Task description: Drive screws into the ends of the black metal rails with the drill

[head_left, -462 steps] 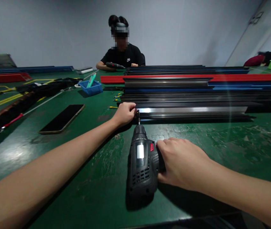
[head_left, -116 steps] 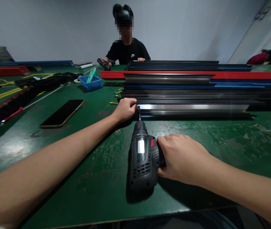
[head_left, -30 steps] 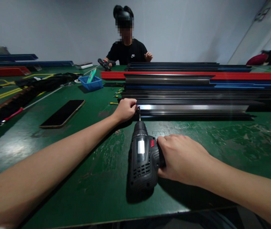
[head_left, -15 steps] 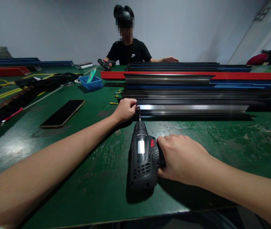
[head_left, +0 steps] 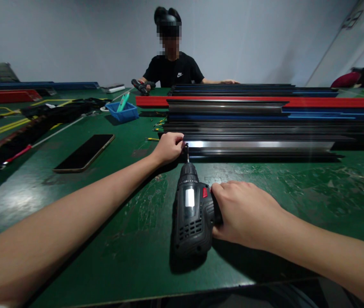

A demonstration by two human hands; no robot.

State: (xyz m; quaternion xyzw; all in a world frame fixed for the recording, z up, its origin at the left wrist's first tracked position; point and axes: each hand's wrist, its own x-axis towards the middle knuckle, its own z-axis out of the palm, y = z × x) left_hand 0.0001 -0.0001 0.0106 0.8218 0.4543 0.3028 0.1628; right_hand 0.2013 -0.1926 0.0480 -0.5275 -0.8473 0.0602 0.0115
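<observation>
On your left, a dark phone (head_left: 84, 153) lies flat on the green desk (head_left: 130, 256), with a blue basket (head_left: 122, 114) beyond it. Next, your left grip (head_left: 169, 147) curls at the left end of the grey metal profile (head_left: 259, 145); its fingertips are hidden, so I cannot tell whether it clasps the piece. Just beside it, the bit of your black drill (head_left: 192, 218) points at that same end. Right of the drill body, your right grip (head_left: 246, 211) is wrapped around its handle. The profile stretches rightward in front of other long strips (head_left: 249, 128).
</observation>
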